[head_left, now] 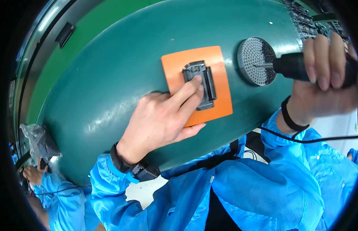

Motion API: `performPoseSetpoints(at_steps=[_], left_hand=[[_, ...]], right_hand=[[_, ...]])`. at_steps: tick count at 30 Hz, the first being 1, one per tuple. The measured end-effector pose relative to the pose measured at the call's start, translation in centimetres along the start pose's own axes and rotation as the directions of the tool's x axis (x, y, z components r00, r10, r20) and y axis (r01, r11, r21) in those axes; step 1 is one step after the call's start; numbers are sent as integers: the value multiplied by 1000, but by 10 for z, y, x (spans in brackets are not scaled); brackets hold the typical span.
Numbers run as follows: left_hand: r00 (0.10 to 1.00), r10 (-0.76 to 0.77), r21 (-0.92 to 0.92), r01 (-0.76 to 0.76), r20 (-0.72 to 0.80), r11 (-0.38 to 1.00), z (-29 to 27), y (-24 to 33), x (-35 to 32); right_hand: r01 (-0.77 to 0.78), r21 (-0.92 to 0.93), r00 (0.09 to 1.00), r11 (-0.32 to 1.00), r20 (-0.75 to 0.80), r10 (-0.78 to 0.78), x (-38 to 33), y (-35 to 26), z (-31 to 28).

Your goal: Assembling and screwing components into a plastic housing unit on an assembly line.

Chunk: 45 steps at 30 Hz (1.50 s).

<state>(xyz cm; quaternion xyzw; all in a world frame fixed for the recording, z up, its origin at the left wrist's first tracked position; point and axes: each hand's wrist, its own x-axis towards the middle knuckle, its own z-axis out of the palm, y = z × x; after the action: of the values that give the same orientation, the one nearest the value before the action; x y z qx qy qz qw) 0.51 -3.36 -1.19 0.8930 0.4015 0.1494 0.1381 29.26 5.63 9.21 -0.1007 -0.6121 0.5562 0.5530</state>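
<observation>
My left hand [165, 115] reaches over an orange pad [221, 84], its index and middle fingers pressed onto a black plastic part [211, 86] lying there. The thumb stretches along the pad's near edge, and the fingers hide some of the part. At the right, my right hand [323, 73] is wrapped around a black electric screwdriver [288, 66], held roughly level. Its metal bit points left over a round dish [242, 63] with a grid of small holes. Dark small pieces, seemingly screws, fill the dish's right side. Whether the bit touches one, I cannot make out.
The pad and dish rest on a green table [109, 84]. Several dark parts [302, 23] stand in rows at the far right. A clear bag [38, 142] with something dark sits at the left edge, near another person's hand [33, 175]. A black cable [317, 139] runs below my right wrist.
</observation>
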Motion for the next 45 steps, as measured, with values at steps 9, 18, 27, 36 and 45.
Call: performPoseSetpoints(at_steps=[9,18,27,36,45], left_hand=[[998,47,-70,-50,-52,996,7,-5,-2],[989,71,-59,-79,-129,995,11,-6,-3],[985,81,-38,-88,-154,995,14,-5,-3],[982,76,-56,-86,-172,995,16,-3,-2],[988,51,-76,-62,-144,995,16,-4,-2]], right_hand=[[-196,133,960,971,228,162,-22,54,54],[-168,11,980,986,107,165,-23,70,63],[-131,17,990,991,46,130,-30,77,72],[-102,29,995,994,12,102,-34,75,79],[-85,8,996,996,-40,85,-30,76,98]])
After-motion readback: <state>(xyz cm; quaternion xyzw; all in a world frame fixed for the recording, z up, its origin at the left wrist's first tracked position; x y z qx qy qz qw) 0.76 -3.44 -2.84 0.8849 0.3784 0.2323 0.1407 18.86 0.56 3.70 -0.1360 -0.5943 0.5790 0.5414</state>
